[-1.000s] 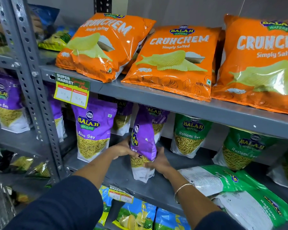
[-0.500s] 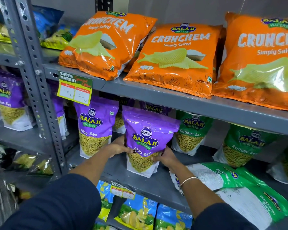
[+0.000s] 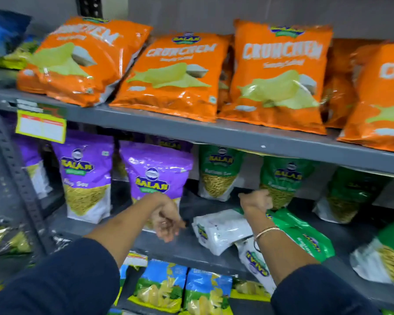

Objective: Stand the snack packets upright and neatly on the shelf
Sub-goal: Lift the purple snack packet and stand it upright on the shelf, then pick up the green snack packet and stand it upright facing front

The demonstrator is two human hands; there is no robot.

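Note:
A purple Aloo Sev packet [image 3: 156,169] stands upright on the middle shelf [image 3: 187,246], beside another upright purple one [image 3: 85,176]. My left hand [image 3: 166,221] hangs just in front of it, fingers loose and holding nothing. To the right, two green Ratlami Sev packets lie flat: one showing its white back [image 3: 221,228], one green face up [image 3: 303,235]. My right hand [image 3: 256,200] is above them, its curled fingers at the lower left corner of an upright green packet [image 3: 287,176]. Motion blur hides whether it grips anything. Another green packet [image 3: 218,173] stands to the left of that one.
Orange Crunchem chip bags [image 3: 173,76] lean along the upper shelf, whose front edge [image 3: 146,126] overhangs the packets. A yellow price tag [image 3: 41,126] hangs at left by the perforated metal post [image 3: 14,173]. Blue packets [image 3: 162,285] fill the shelf below. More green packets stand at far right.
Both hands have let go of the purple packet, which now stands facing front. My right hand has moved right to the green packets, and the view has shifted right.

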